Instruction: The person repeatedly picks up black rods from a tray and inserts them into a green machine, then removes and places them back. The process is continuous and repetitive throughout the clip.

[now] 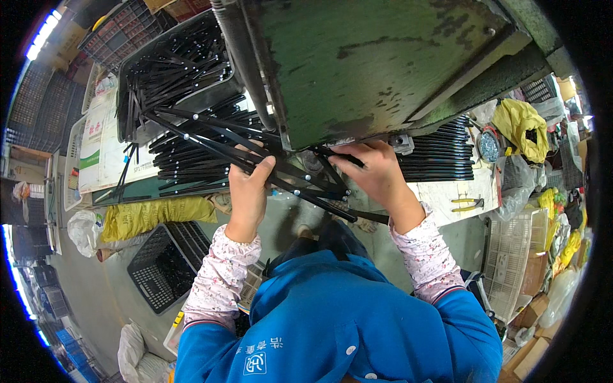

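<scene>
Both hands are on a linkage of flat black bars (217,149) joined by shiny rivets, under the lower edge of a green machine (377,70). My left hand (249,191) is closed round the bars at their middle, thumb on top. Fingers bent in a pinch, my right hand (373,167) grips the linkage's right part close to a small metal block (401,144) of the machine. The right fingertips are partly hidden by the bars and the machine's edge. The linkage reaches left over a pile of black bars (191,159) on the bench.
A dark bin (236,83) full of loose riveted bars stands at the back left. Black rods (440,153) lie in a row on the right, near yellow-handled pliers (468,204). On the floor at left are a black crate (167,268) and a yellow sack (159,217).
</scene>
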`<state>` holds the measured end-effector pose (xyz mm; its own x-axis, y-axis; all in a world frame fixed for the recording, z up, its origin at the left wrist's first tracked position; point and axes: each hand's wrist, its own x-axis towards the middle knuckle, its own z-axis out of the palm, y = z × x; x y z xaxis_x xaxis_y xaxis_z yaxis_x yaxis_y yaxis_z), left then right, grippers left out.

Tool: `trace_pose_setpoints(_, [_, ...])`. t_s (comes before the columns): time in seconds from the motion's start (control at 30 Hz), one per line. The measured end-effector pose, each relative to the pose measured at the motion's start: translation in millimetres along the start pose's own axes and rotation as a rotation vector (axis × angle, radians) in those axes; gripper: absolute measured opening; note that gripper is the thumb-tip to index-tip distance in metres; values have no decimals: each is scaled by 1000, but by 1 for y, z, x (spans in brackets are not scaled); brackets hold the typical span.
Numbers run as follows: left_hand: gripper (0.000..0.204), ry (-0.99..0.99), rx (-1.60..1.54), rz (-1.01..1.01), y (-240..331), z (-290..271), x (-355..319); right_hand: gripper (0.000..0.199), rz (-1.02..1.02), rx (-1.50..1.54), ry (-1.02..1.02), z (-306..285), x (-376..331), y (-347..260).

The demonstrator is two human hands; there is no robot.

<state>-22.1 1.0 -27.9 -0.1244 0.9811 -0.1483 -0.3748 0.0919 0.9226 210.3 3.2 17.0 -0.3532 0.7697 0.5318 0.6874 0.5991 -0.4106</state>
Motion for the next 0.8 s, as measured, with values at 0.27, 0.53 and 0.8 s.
trace_pose_setpoints(0.27, [17,-17,-86,-62,5,17,6,19,191,172,12,23,-20,5])
trace_pose_setpoints(0.53, [19,16,58,77,15,28,3,20,168,164,109,10,-17,-2])
trace_pose_setpoints(0.8, [16,-4,18,29,9,20,10,21,135,122,55,1,-9,-6])
